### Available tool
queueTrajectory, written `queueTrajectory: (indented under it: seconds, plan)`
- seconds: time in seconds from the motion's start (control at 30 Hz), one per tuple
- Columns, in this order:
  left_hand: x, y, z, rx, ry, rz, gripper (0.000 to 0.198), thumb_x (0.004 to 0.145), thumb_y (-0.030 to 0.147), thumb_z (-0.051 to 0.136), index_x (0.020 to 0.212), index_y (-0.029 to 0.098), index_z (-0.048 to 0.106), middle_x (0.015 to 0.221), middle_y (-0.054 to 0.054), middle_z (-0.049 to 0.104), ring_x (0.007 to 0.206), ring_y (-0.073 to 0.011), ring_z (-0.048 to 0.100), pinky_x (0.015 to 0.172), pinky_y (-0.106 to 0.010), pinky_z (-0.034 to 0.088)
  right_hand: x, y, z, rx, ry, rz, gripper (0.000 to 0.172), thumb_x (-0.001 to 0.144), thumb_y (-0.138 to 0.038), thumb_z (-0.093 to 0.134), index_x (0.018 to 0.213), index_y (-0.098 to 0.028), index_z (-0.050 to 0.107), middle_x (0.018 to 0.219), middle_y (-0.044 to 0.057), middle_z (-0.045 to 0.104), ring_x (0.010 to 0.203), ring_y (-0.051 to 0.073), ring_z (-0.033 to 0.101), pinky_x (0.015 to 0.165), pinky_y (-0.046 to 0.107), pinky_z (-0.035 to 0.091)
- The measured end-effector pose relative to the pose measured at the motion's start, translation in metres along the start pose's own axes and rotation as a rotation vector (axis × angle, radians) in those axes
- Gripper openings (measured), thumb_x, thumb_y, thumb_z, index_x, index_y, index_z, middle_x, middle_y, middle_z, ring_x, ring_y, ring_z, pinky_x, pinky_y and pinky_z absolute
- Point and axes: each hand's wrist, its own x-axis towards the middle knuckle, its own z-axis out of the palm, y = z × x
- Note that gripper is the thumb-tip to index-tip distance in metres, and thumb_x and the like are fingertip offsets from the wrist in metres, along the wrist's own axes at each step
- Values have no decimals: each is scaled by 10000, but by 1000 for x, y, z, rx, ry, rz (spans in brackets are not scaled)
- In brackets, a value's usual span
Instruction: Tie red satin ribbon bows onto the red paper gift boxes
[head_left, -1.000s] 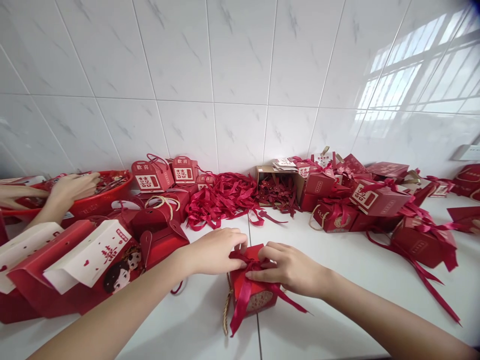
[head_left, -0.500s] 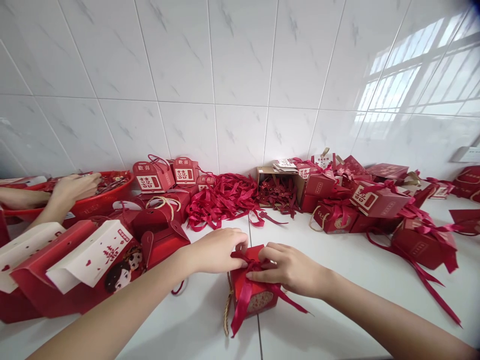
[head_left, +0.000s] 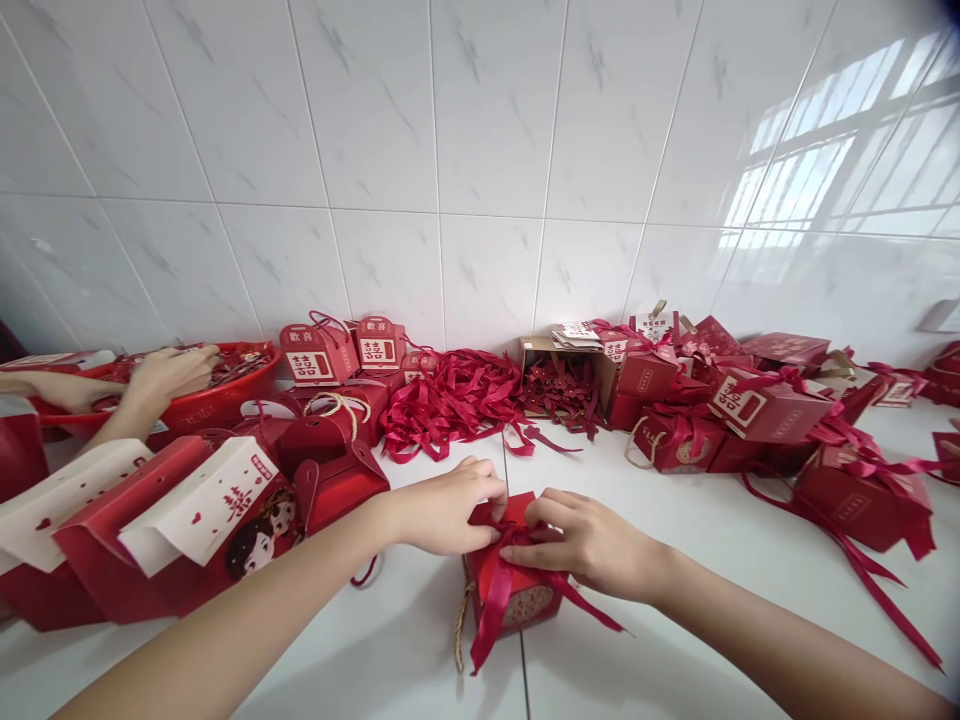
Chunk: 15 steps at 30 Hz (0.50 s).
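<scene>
A small red box [head_left: 525,606] with a patterned gold panel stands on the white table, between my hands. Dark red ribbon [head_left: 491,618] is bunched on its top, with tails hanging over the front and right. My left hand [head_left: 454,505] pinches the ribbon at the upper left of the box. From the right, my right hand [head_left: 577,540] grips the ribbon near its knot, fingers bent over the lid. Part of the knot is hidden by my fingers. A twisted rope handle [head_left: 460,630] hangs at the box's left side.
Loose red ribbons [head_left: 457,395] and an open carton [head_left: 606,385] of dark red pieces lie behind. Ribboned boxes [head_left: 772,405] pile up at right, paper boxes [head_left: 202,500] at left. Another person's hands [head_left: 169,380] reach into a red basin [head_left: 251,385].
The view has shifted slightly left, so things appear a little further right. Both my hands stay on the ribbon, with small finger movement at the left.
</scene>
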Motion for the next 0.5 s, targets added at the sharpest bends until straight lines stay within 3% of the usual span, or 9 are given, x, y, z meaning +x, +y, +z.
queueTrajectory:
  seconds: [0.1, 0.27, 0.37, 0.5]
  plan:
    - [1, -5, 2, -66, 1, 54, 77, 723, 245, 580, 759, 213, 519, 1028, -33, 488, 1016, -220, 489, 836, -325, 425, -1, 0, 1, 22, 18, -2, 309, 959, -272, 426, 1205, -315, 609, 843, 42, 569, 762, 148, 469, 670, 256, 420]
    - [5, -23, 7, -225, 19, 131, 106, 747, 306, 636, 807, 228, 595, 1350, -26, 407, 1273, -266, 330, 1054, -401, 297, -2, 0, 1, 49, 51, 5, 322, 954, -255, 439, 1229, -318, 594, 871, 47, 581, 777, 154, 476, 676, 268, 422]
    - [8, -31, 10, -277, 4, 131, 186, 715, 348, 679, 771, 214, 564, 1362, -30, 424, 1270, -264, 343, 1054, -406, 300, -2, 0, 1, 61, 52, 9, 317, 958, -260, 428, 1215, -320, 604, 881, 49, 588, 780, 153, 484, 682, 272, 433]
    - [10, -32, 15, -495, -6, 167, 232, 729, 351, 668, 742, 194, 497, 1347, -44, 462, 1132, -215, 490, 971, -356, 381, -1, 0, 2, 88, 81, 6, 299, 955, -268, 437, 1173, -317, 635, 883, 50, 590, 787, 149, 497, 691, 270, 446]
